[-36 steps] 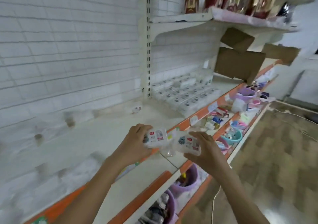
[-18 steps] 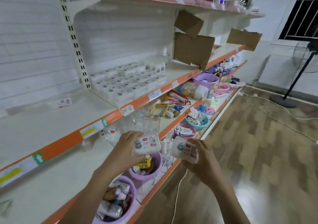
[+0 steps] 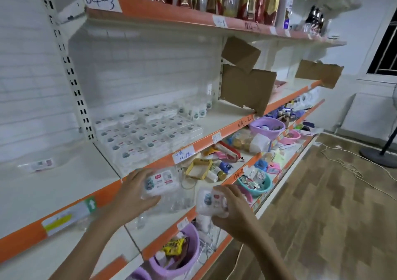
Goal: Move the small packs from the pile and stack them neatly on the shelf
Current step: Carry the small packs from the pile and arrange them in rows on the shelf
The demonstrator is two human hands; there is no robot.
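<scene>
Each hand carries one small pack in front of the shelf, below its orange front edge. The left hand (image 3: 131, 191) grips a white pack (image 3: 161, 182) from the side, label up, fingers wrapped under it. The right hand (image 3: 231, 212) clasps a second pack (image 3: 209, 200) from above, thumb and fingers curled round its ends. The stacked packs (image 3: 148, 135) already fill the shelf (image 3: 223, 116) from its left back corner out toward the front edge, in tidy rows.

To do this step well, I judge the packs should go up one at a time, flat and label up like the rest. Lift each over the front edge without catching the paper tags there. Set it square on an existing row, edges flush with its neighbours. The wrapping looks soft, so a light hold should keep the pack from crumpling. Let go only once it sits level.
</scene>
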